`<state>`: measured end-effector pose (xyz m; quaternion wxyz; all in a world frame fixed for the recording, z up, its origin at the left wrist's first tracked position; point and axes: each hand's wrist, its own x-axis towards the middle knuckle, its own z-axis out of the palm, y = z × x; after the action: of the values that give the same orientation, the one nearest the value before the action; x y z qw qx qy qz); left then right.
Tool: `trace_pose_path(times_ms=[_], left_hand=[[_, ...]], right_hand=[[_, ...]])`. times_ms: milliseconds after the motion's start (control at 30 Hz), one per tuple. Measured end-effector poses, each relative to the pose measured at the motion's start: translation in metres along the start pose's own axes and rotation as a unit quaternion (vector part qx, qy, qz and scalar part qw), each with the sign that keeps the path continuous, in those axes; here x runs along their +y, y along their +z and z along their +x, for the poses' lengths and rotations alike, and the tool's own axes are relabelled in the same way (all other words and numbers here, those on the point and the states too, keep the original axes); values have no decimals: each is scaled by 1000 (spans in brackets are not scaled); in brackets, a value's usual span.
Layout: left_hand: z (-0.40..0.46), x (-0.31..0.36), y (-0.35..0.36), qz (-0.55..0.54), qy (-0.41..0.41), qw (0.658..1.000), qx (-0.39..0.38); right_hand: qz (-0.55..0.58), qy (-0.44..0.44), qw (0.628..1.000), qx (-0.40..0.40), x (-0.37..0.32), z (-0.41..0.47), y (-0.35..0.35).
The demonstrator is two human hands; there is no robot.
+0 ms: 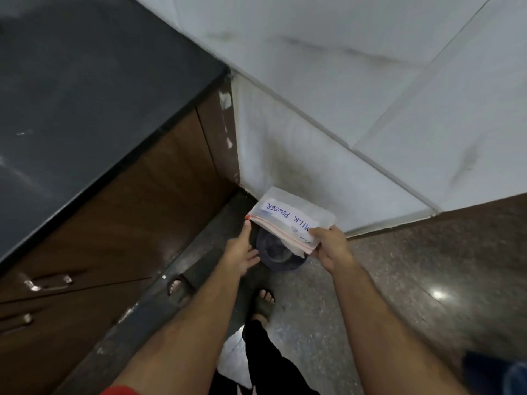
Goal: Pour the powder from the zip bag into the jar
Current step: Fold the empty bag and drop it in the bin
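Nearest the camera, two bare forearms reach forward and down over the floor, with sandalled feet below them. The right hand pinches the right end of the bag, thumb on top and fingers closed underneath, near the red zip strip. The left hand is mostly open; its thumb or a fingertip touches the left end of the zip strip, and its other fingers hang loose and hold nothing.

The bag lies roughly flat in the air, its long axis running from left hand to right hand, the zip edge turned toward the person and the body of the bag pointing away. A label on it reads "MILK POWDER". The seal looks closed, though blur makes this uncertain.

Directly beneath the bag sits a dark round thing on the floor. It may be the jar seen from above, but I cannot tell. If so, the mouth is just under the zip edge, between the hands, so the bag would need opening and tipping toward the person.

Beyond are the cabinet, the dark counter and the wall.
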<state>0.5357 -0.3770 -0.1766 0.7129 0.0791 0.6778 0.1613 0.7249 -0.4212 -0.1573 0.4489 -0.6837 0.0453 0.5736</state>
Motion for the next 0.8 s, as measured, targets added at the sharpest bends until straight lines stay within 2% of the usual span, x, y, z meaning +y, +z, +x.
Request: trace_pose_path(times_ms=[100,167,267,367,567,800], left_hand=[[26,-32,32,7,-76,993,-91],[50,-49,49,1,-99,989,-111],[95,-66,64,19,-77,994,-72],[144,-81,62,101,-56,993,-26],[245,-108,45,255,-27,965,-52],[336,-135,48,340,17,939,-41]], right_hand=[[33,16,998,45,35,32,-5],[45,28,997,58,60,54,-9],[41,45,994,89,92,91,-17],[9,61,991,115,115,127,-26],[-106,116,981,111,150,208,-56],[-248,133,954,103,178,296,-59]])
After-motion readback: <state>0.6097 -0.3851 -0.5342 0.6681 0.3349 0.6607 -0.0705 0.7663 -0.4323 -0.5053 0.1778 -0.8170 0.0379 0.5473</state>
